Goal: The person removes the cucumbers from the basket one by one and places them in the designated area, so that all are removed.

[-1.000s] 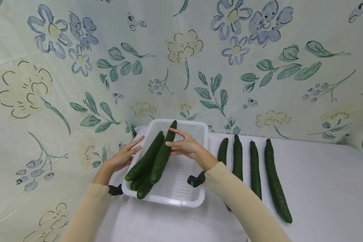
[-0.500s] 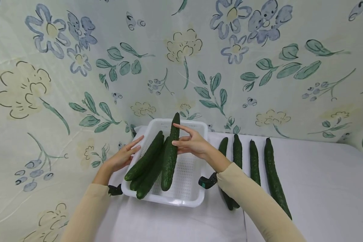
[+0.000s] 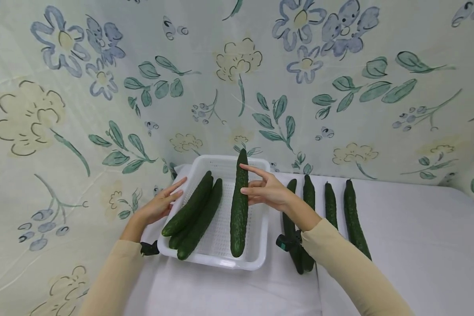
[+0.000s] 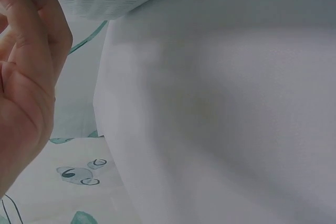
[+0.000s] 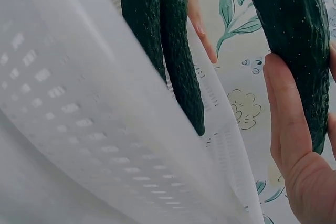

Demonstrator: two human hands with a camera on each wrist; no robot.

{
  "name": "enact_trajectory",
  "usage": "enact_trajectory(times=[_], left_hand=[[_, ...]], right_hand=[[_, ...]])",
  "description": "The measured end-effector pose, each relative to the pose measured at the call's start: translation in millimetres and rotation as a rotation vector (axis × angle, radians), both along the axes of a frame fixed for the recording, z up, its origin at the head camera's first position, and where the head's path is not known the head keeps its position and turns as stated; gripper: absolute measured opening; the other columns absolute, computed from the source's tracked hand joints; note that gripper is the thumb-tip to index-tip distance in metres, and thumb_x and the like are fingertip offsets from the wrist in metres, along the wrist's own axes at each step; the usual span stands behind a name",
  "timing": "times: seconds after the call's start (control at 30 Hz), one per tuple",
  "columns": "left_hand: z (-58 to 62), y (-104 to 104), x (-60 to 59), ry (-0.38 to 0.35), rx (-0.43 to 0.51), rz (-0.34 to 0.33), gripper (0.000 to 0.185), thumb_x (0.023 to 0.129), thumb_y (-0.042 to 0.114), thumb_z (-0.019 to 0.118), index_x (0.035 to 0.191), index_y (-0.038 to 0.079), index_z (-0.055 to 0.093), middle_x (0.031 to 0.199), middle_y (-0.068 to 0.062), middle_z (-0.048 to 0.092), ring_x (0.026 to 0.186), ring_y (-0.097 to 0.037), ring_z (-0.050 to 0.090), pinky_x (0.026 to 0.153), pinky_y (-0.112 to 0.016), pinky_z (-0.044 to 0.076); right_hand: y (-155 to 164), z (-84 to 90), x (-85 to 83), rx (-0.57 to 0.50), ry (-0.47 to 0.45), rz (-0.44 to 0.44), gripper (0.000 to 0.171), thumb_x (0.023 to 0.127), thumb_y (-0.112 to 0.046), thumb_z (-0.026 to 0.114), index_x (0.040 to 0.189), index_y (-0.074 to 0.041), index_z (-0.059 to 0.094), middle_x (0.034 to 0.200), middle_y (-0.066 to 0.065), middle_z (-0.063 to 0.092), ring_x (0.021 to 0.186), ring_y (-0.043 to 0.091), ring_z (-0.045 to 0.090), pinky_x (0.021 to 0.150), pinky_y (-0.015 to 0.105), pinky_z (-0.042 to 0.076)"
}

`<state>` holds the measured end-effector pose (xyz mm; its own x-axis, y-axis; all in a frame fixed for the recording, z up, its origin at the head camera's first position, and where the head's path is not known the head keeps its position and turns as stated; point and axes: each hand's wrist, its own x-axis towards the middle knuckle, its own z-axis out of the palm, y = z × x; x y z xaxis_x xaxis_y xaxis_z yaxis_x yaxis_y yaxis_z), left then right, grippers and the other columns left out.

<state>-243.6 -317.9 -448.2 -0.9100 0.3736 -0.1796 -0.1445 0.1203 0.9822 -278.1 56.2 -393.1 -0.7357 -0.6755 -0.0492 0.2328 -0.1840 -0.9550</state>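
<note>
Writing we see none. Our right hand (image 3: 266, 192) grips the cucumber (image 3: 239, 206) over the white basket (image 3: 256, 237), long axis toward the wall; our left hand (image 3: 159, 205) touches the rim, fingers straight.

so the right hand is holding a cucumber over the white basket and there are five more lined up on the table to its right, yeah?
Not five: the head view shows four cucumbers on the table. The right hand does hold a cucumber over the white basket.

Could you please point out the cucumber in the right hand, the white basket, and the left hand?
cucumber (image 3: 239, 210): head view, middle of its length.
white basket (image 3: 225, 262): head view, near rim.
left hand (image 3: 158, 206): head view, back of the hand.
</note>
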Motion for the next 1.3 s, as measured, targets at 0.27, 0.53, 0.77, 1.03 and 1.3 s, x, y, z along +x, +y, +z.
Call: enact_trajectory(times=[0.27, 0.53, 0.77, 1.03, 1.3], left_hand=[[9.2, 1.4, 5.3, -0.017, 0.017, -0.02, 0.053, 0.101, 0.022, 0.037, 0.148, 0.031, 0.015, 0.143, -0.016, 0.028, 0.108, -0.022, 0.052, 0.081, -0.036, 0.049], [7.5, 0.8, 5.9, -0.009, 0.019, -0.02, 0.053, 0.101, 0.021, 0.037, 0.148, 0.03, 0.015, 0.142, -0.016, 0.029, 0.103, -0.019, 0.054, 0.077, -0.034, 0.05], [8.4, 0.8, 5.4, -0.019, 0.028, -0.023, 0.053, 0.101, 0.021, 0.038, 0.148, 0.03, 0.015, 0.142, -0.017, 0.029, 0.104, -0.019, 0.054, 0.079, -0.036, 0.05], [9.6, 2.3, 4.2, -0.025, 0.027, -0.016, 0.053, 0.1, 0.022, 0.038, 0.148, 0.031, 0.015, 0.141, -0.016, 0.031, 0.102, -0.019, 0.056, 0.079, -0.037, 0.05], [2.7, 1.6, 2.6, -0.012, 0.001, 0.003, 0.051, 0.1, 0.026, 0.038, 0.146, 0.036, 0.019, 0.14, -0.014, 0.033, 0.102, -0.017, 0.055, 0.078, -0.034, 0.05]], right_hand=[[16.6, -4.6, 1.6, 0.038, 0.005, -0.03, 0.07, 0.081, -0.004, 0.069, 0.138, -0.034, 0.04, 0.075, 0.007, 0.051, 0.068, 0.022, 0.056, 0.069, 0.043, 0.052], [32.0, -4.5, 1.2, 0.065, 0.034, -0.044, 0.07, 0.082, -0.005, 0.068, 0.139, -0.033, 0.039, 0.074, 0.007, 0.048, 0.067, 0.022, 0.056, 0.069, 0.043, 0.052], [50.0, -5.1, -2.1, 0.102, 0.063, -0.064, 0.072, 0.083, -0.005, 0.068, 0.14, -0.033, 0.036, 0.074, 0.007, 0.046, 0.067, 0.021, 0.054, 0.068, 0.043, 0.051], [72.7, -8.2, -4.2, 0.111, 0.088, -0.07, 0.073, 0.084, -0.003, 0.065, 0.143, -0.03, 0.031, 0.07, 0.006, 0.044, 0.067, 0.02, 0.053, 0.066, 0.041, 0.051], [95.9, -12.6, -4.1, 0.148, 0.097, -0.098, 0.075, 0.084, -0.005, 0.066, 0.144, -0.03, 0.029, 0.072, 0.004, 0.042, 0.069, 0.019, 0.056, 0.068, 0.042, 0.052]])
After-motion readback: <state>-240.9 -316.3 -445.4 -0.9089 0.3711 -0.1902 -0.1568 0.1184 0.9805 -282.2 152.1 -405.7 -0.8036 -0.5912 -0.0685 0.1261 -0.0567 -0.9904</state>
